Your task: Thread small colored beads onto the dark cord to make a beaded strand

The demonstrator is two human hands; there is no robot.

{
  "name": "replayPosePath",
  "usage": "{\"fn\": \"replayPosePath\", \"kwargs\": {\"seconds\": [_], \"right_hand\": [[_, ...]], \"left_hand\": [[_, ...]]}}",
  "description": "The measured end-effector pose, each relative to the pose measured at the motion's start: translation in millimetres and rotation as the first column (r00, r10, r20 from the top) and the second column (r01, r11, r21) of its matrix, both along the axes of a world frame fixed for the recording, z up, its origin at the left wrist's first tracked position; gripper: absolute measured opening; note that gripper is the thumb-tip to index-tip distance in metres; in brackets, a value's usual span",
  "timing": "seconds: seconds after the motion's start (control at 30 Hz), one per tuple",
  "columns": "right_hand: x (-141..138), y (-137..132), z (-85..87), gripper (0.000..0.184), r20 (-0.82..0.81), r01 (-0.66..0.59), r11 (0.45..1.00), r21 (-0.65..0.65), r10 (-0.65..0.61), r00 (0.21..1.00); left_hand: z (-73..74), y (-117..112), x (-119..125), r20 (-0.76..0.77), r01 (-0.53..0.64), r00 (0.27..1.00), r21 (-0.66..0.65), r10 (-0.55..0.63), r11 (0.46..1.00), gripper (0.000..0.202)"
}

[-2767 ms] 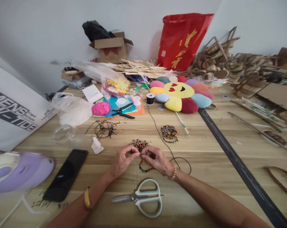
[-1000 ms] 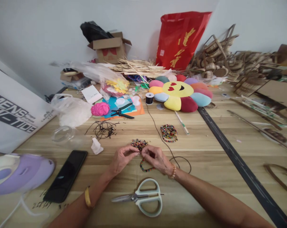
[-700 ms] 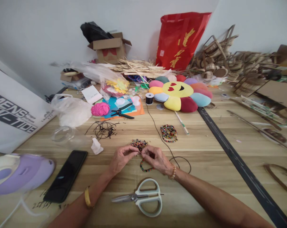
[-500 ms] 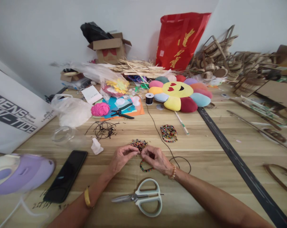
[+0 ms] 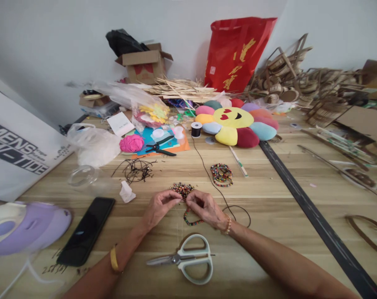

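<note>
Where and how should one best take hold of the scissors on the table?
Probably best by the pale loop handles, coming from the right: the scissors lie flat with their blades pointing left, so this side keeps clear of the edges.

My wood-grained table [image 5: 259, 216] bears white-handled scissors [image 5: 176, 259] near me, a black phone [image 5: 86, 231] to their left. Beyond the scissors I have heaped loose beads [image 5: 182, 189], coiled bead strings [image 5: 222, 174] farther right, tangled black cord [image 5: 138, 169] farther left, and, toward the far side, a thread spool [image 5: 196, 129].
</note>
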State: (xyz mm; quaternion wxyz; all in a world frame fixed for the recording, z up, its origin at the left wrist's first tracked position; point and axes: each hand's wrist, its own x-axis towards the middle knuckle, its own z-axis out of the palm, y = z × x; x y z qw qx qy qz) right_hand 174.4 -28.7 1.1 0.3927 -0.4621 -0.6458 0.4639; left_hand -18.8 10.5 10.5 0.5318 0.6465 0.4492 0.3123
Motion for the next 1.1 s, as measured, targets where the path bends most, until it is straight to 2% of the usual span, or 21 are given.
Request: {"fn": "replayPosePath", "kwargs": {"seconds": [0.63,1.1], "right_hand": [[0.4,-0.1,-1.4,0.017,0.001,-0.021,1.0,0.009,0.021,1.0],[-0.7,0.0,-2.0,0.014,-0.01,-0.019,0.999,0.026,0.019,1.0]], "left_hand": [[4.9,-0.8,0.4,-0.012,0.04,0.999,-0.005,-0.04,0.999,0.015],[1.0,-1.2,0.0,0.009,0.086,0.996,0.085,-0.087,0.993,0.014]]}}
